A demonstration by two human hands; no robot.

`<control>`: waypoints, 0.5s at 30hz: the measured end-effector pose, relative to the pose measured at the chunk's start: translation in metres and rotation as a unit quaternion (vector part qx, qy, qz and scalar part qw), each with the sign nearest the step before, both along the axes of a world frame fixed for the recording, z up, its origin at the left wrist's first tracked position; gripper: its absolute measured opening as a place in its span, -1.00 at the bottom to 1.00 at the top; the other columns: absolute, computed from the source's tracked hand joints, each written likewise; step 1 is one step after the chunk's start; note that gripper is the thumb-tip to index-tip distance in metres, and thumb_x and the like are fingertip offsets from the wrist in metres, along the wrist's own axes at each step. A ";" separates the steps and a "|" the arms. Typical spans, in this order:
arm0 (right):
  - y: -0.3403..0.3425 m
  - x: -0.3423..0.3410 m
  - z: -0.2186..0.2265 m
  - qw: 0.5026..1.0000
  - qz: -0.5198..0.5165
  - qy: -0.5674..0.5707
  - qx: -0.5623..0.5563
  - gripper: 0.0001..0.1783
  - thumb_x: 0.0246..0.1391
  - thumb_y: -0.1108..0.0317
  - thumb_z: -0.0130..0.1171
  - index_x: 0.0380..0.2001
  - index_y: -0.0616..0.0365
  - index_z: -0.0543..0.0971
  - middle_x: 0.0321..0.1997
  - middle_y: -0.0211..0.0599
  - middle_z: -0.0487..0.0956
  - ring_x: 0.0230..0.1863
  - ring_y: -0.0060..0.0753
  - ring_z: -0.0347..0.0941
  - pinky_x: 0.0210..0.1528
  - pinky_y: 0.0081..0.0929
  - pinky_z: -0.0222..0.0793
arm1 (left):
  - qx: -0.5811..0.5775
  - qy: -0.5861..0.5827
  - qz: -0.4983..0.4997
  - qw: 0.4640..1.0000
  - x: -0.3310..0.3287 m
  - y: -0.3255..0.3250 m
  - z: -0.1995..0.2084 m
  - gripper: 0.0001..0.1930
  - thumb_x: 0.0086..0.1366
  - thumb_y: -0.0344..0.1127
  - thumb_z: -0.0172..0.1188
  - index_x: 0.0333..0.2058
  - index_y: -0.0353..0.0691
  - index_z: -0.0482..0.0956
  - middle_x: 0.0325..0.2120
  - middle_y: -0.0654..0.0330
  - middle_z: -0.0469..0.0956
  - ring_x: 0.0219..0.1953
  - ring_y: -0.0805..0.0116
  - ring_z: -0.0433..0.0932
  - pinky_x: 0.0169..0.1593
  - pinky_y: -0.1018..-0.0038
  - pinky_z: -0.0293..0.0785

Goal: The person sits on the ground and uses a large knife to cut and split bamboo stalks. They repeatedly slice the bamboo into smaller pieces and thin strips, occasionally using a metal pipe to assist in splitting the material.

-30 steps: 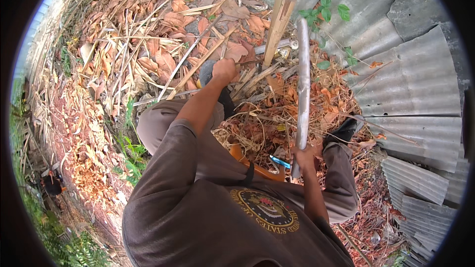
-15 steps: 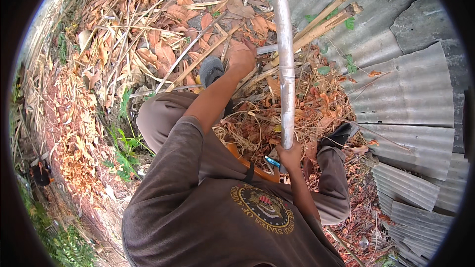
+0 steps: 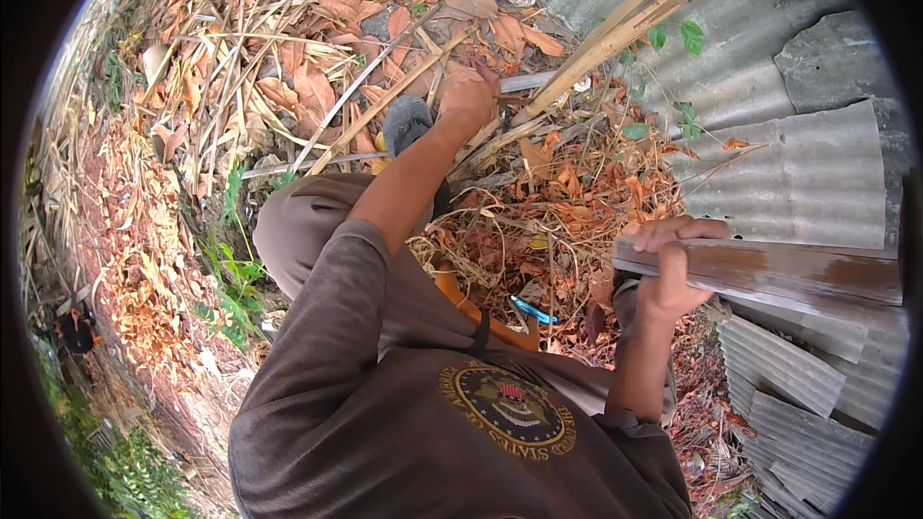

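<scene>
My left hand (image 3: 466, 101) is closed in a fist around the grip of a knife. The flat grey blade (image 3: 527, 83) points right, its far part passing behind upright split sticks (image 3: 608, 43). On the right, my right hand (image 3: 673, 274) grips the near end of a bamboo pole (image 3: 769, 272), fingers over the top and thumb along the side. The pole lies nearly level and reaches to the right rim of the picture. Its surface shows brown patches and a paler side. Apart from both hands, a slim light-blue object (image 3: 533, 310) rests by my lap.
Dry leaves (image 3: 317, 86) and straw cover the ground ahead. Weathered corrugated metal sheets (image 3: 779, 178) line the right side. An orange curved object (image 3: 490, 322) sits between my legs. Green plants (image 3: 236, 279) grow at left, and a dark bird-like shape (image 3: 77, 329) is at the far left.
The bamboo pole has swung from upright in front of me to lying out to the right. My right hand moved right and up with it. My left hand stays nearly in place.
</scene>
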State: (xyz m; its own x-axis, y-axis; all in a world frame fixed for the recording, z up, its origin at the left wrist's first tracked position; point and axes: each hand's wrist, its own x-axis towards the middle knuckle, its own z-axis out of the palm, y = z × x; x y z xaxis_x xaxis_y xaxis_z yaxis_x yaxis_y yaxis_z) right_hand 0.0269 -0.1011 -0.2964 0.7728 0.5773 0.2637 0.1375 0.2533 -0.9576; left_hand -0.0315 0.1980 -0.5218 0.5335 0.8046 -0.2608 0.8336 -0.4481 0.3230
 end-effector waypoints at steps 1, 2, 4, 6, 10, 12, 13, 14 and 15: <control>-0.024 -0.016 -0.067 0.988 0.000 0.030 -0.150 -0.62 -0.16 0.54 0.14 -0.19 0.31 0.34 -0.50 -0.19 0.45 -0.48 -0.35 0.41 -0.37 -0.38 0.42 | -0.006 0.002 -0.017 1.000 0.001 0.001 -0.003 -0.73 0.18 -0.20 0.19 -0.26 -0.26 0.66 -0.24 -0.04 0.64 -0.17 0.06 0.64 -0.12 0.23 0.57; -0.049 -0.031 -0.134 0.948 0.019 0.047 -0.316 -0.58 -0.19 0.47 0.22 -0.18 0.33 0.41 -0.46 -0.18 0.50 -0.42 -0.30 0.46 -0.31 -0.40 0.43 | -0.007 0.006 -0.038 0.999 0.003 0.003 -0.003 -0.72 0.18 -0.19 0.20 -0.25 -0.27 0.66 -0.24 -0.05 0.64 -0.17 0.06 0.64 -0.12 0.23 0.57; -0.108 -0.059 -0.246 0.767 0.089 0.074 -0.631 -0.64 -0.23 0.40 0.27 -0.30 0.38 0.55 -0.45 -0.20 0.56 -0.37 -0.31 0.53 -0.28 -0.42 0.45 | -0.054 0.018 -0.043 0.997 -0.012 0.002 0.003 -0.71 0.23 -0.24 0.12 -0.17 -0.30 0.63 -0.16 -0.03 0.62 -0.12 0.08 0.63 -0.11 0.28 0.58; -0.118 -0.068 -0.233 0.824 0.100 0.131 -0.542 -0.70 -0.21 0.41 0.22 -0.35 0.37 0.55 -0.52 -0.20 0.54 -0.51 -0.37 0.50 -0.42 -0.44 0.42 | -0.051 0.016 -0.032 0.998 -0.006 0.027 0.023 -0.69 0.27 -0.27 0.06 -0.11 -0.33 0.60 -0.10 -0.03 0.60 -0.08 0.09 0.62 -0.09 0.30 0.58; -0.064 -0.023 -0.125 0.901 0.091 0.012 -0.424 -0.86 -0.17 0.46 0.18 -0.60 0.28 0.43 -0.66 -0.37 0.44 -0.66 -0.61 0.32 -0.59 -0.53 0.26 | -0.012 0.028 -0.027 0.999 0.010 0.009 0.003 -0.71 0.24 -0.28 0.10 -0.14 -0.31 0.61 -0.14 -0.04 0.61 -0.09 0.11 0.63 -0.07 0.27 0.57; -0.033 0.002 -0.033 0.941 0.075 0.010 -0.330 -0.91 -0.20 0.57 0.14 -0.60 0.26 0.43 -0.67 -0.43 0.42 -0.63 -0.67 0.30 -0.57 -0.60 0.24 | 0.020 0.029 -0.007 0.999 0.010 0.011 -0.017 -0.75 0.21 -0.31 0.12 -0.21 -0.28 0.64 -0.18 -0.04 0.63 -0.11 0.11 0.63 -0.08 0.27 0.57; -0.018 0.005 0.008 0.964 0.056 -0.017 -0.258 -0.93 -0.18 0.61 0.10 -0.60 0.24 0.44 -0.67 -0.42 0.43 -0.64 -0.64 0.33 -0.57 -0.61 0.25 | 0.006 0.030 0.005 1.000 0.010 0.018 -0.021 -0.75 0.21 -0.30 0.12 -0.21 -0.28 0.64 -0.17 -0.04 0.62 -0.11 0.11 0.63 -0.08 0.27 0.57; -0.009 0.011 0.034 0.981 0.055 -0.040 -0.180 -0.91 -0.15 0.65 0.04 -0.51 0.25 0.42 -0.65 -0.36 0.44 -0.65 -0.58 0.37 -0.57 -0.60 0.30 | -0.014 0.029 0.014 0.999 0.010 0.020 -0.027 -0.75 0.21 -0.30 0.12 -0.22 -0.28 0.65 -0.17 -0.04 0.62 -0.11 0.11 0.63 -0.08 0.27 0.57; -0.001 0.013 0.042 0.995 0.053 -0.040 -0.075 -0.85 -0.13 0.67 0.00 -0.42 0.26 0.36 -0.63 -0.30 0.43 -0.65 -0.51 0.38 -0.57 -0.57 0.33 | -0.017 0.024 0.015 0.999 0.008 0.022 -0.032 -0.75 0.21 -0.30 0.12 -0.22 -0.28 0.65 -0.17 -0.04 0.62 -0.11 0.10 0.63 -0.08 0.26 0.57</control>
